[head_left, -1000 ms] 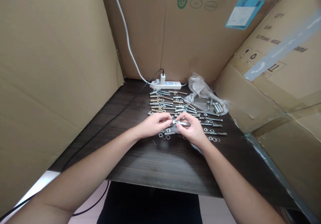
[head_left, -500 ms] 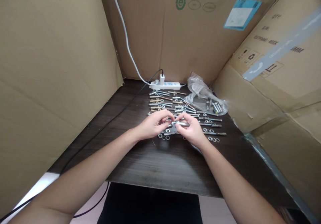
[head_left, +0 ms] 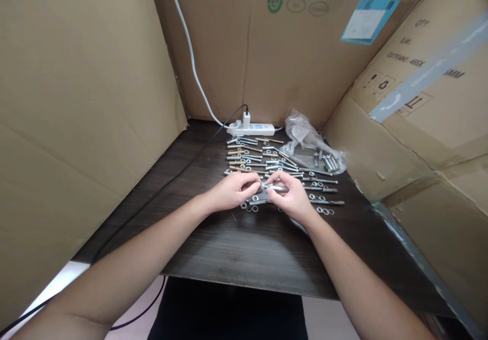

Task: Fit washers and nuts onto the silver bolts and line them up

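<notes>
My right hand (head_left: pixel 290 195) is closed around a silver metal bolt (head_left: pixel 279 188), which lies roughly level above the table, pointing left. At that bolt's left end, the thumb and fingers of my left hand (head_left: pixel 239 191) pinch together. A small shiny piece, possibly a nut, shows between the two hands, but the fingers cover most of it. Below the hands another long bolt (head_left: pixel 259 203) rests on the table, with loose nuts and washers (head_left: pixel 255 209) close by. My hands hide part of the laid-out hardware.
Rows of bolts, nuts and washers (head_left: pixel 244 158) cover the dark table (head_left: pixel 244 248). Behind them lie a white power strip (head_left: pixel 263 129) and a clear plastic bag (head_left: pixel 301 129) near sockets. A black cable (head_left: pixel 168 182) crosses the left side. Cardboard walls (head_left: pixel 213 40) enclose the table.
My left fingers have closed in from a looser, arched pose to a tight pinch at the bolt's left end. My right hand has barely moved and still holds the bolt.
</notes>
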Action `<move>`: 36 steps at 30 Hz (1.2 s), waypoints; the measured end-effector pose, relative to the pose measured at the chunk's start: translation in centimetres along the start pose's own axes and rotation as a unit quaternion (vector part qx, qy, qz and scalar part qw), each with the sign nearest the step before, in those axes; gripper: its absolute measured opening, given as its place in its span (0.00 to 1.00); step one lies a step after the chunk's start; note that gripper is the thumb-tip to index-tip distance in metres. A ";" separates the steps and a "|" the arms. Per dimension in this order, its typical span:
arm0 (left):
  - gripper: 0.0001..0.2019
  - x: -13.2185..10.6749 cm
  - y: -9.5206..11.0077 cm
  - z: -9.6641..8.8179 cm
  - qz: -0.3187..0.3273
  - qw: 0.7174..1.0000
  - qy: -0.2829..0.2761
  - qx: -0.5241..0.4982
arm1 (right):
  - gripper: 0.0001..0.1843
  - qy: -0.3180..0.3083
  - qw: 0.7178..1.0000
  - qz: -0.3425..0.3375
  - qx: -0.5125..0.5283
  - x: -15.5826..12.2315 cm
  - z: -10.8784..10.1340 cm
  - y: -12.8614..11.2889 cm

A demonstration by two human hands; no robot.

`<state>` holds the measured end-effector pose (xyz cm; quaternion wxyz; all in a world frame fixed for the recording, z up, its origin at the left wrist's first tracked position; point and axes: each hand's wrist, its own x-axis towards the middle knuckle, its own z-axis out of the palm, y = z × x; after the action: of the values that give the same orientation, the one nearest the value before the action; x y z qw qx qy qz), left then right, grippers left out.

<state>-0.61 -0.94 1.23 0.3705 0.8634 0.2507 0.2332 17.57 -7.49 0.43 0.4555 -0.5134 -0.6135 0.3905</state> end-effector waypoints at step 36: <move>0.18 0.0 0.5 0.8 -0.083 0.973 -0.059 -0.208 | 0.07 -0.001 0.999 -0.024 -0.037 0.0 0.3 0.1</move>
<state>0.00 -1.63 1.13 0.5742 0.7558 0.2453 0.1969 17.36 -7.43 0.23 0.4444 -0.5148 -0.6401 0.3574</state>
